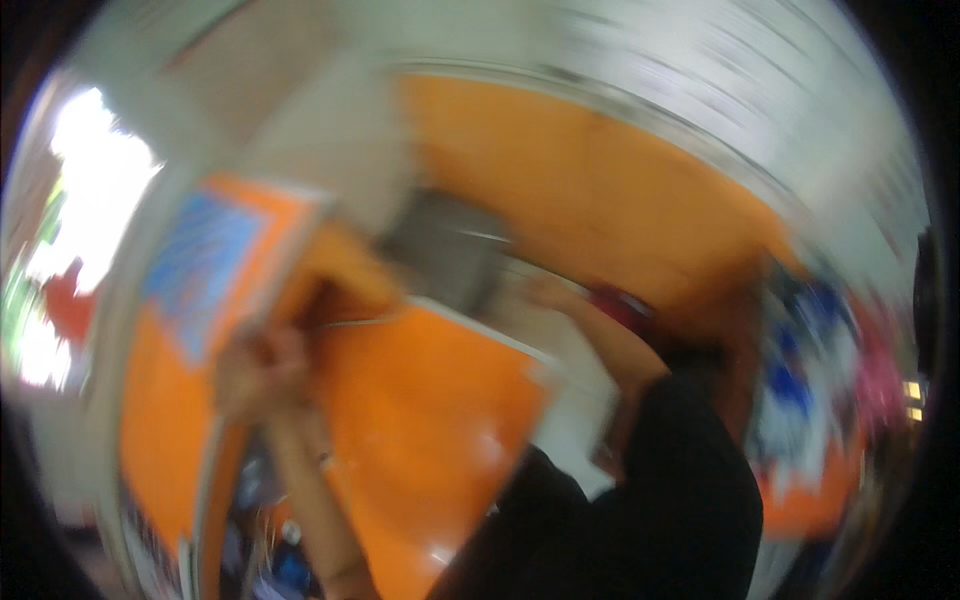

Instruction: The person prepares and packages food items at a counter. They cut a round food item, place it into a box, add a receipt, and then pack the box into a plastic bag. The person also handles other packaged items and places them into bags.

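Motion blurs the whole view. My left hand (262, 367) is at the upright edge of an orange cabinet (161, 405), with its fingers bent. Whether it grips that edge or something small cannot be made out. Right beside it, a broad orange panel (427, 420) with a pale edge stands out, perhaps an open door. Below my left forearm, a gap shows mixed dark and blue items (289, 562). My right hand (551, 292) is lowered past the panel's far side, above the pale floor (574, 412). Its fingers are too smeared to read.
A blue sheet (206, 262) covers part of the orange cabinet. A grey box-like object (450, 247) stands beyond the panel, before a large orange surface (600, 187). Near my right arm lies a dark red object (622, 307). Blue, white and pink items (806, 375) are heaped at right.
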Demonstrator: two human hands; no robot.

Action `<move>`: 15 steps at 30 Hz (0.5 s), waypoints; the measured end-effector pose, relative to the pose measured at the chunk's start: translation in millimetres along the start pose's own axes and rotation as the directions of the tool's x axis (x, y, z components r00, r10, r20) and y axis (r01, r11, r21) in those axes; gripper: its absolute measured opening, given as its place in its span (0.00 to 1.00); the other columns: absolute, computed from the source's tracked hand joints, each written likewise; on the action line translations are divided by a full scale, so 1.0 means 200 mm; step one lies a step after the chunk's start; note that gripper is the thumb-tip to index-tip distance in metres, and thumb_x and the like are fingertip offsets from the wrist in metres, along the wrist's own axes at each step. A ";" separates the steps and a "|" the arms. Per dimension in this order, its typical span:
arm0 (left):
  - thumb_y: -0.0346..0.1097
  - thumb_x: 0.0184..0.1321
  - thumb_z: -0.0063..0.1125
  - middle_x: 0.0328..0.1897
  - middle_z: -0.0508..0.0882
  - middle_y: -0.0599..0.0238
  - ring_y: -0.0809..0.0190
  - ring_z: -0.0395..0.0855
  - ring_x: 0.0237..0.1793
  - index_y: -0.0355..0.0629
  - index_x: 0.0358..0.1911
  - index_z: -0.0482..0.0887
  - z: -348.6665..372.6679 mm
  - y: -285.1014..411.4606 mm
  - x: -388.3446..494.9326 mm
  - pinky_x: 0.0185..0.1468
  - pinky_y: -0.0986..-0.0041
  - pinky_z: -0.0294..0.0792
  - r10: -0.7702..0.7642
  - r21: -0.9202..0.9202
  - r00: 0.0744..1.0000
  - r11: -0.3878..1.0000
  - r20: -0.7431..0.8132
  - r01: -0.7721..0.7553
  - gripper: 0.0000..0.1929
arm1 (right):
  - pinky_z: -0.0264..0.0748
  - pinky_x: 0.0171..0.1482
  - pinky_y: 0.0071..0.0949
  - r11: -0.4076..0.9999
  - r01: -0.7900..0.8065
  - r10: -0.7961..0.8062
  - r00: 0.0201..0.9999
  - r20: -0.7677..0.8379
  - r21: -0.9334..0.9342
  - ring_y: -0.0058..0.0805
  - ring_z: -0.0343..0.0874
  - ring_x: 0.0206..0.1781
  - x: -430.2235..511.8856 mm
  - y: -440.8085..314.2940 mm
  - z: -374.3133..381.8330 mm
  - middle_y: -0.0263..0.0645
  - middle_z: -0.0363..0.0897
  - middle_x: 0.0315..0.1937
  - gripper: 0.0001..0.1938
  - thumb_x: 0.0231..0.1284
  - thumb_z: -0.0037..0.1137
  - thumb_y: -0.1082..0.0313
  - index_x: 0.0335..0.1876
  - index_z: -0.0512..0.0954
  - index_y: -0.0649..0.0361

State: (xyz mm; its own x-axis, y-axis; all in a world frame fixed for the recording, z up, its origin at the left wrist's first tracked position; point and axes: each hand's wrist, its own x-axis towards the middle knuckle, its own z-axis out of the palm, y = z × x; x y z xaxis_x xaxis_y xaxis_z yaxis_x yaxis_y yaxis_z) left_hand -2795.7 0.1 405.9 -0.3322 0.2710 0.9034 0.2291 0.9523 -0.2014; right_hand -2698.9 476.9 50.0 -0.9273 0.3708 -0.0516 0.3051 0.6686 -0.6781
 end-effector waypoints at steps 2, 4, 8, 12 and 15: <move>0.57 0.64 0.60 0.32 0.87 0.60 0.48 0.86 0.29 0.50 0.37 0.88 -0.05 -0.06 -0.02 0.34 0.54 0.79 0.010 -0.004 0.988 1.000 0.156 -0.010 0.18 | 0.82 0.49 0.40 0.971 -0.067 0.064 0.998 0.024 0.229 0.38 0.86 0.47 -0.51 -0.20 -0.22 0.47 0.87 0.48 0.22 0.61 0.59 0.65 0.61 0.80 0.64; 0.59 0.64 0.63 0.47 0.91 0.56 0.48 0.91 0.40 0.50 0.52 0.90 -0.12 -0.09 0.05 0.43 0.56 0.83 0.004 -0.112 0.960 0.993 0.281 0.029 0.23 | 0.83 0.44 0.35 0.875 -0.179 0.190 0.982 0.022 0.449 0.32 0.85 0.42 -1.01 -0.24 -0.34 0.43 0.87 0.43 0.22 0.62 0.58 0.67 0.62 0.79 0.64; 0.63 0.68 0.53 0.61 0.82 0.44 0.45 0.82 0.58 0.41 0.59 0.84 -0.42 0.09 0.00 0.60 0.55 0.73 0.071 -0.851 0.993 0.524 0.099 0.047 0.32 | 0.80 0.42 0.34 0.680 -0.381 0.277 0.925 0.261 0.627 0.28 0.83 0.39 -2.34 -0.12 -0.22 0.37 0.84 0.37 0.12 0.71 0.49 0.65 0.50 0.80 0.62; 0.71 0.69 0.41 0.67 0.74 0.37 0.40 0.74 0.64 0.36 0.65 0.79 -1.74 0.87 -0.14 0.68 0.48 0.62 0.526 -0.474 0.843 -0.774 -0.115 0.419 0.42 | 0.75 0.57 0.46 0.763 -0.628 0.555 0.757 0.344 0.153 0.44 0.83 0.52 -3.92 0.23 0.43 0.55 0.85 0.50 0.35 0.76 0.41 0.33 0.61 0.81 0.63; 0.78 0.69 0.32 0.71 0.68 0.32 0.37 0.69 0.69 0.32 0.69 0.74 -2.73 1.23 -0.30 0.75 0.43 0.54 0.402 0.322 0.655 -0.633 -0.640 0.704 0.50 | 0.66 0.70 0.57 0.017 -0.886 0.779 0.302 0.549 0.463 0.50 0.69 0.72 -4.59 -0.27 0.28 0.53 0.73 0.70 0.44 0.69 0.39 0.23 0.70 0.75 0.57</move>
State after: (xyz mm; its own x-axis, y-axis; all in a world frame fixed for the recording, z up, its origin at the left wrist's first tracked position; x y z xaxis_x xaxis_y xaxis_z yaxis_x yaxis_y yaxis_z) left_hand -2220.2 140.8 509.2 0.4603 0.4710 0.7526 -0.6736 -0.3669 0.6416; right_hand -1875.9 64.3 93.4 -0.1611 0.2791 -0.9466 0.7263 -0.6159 -0.3052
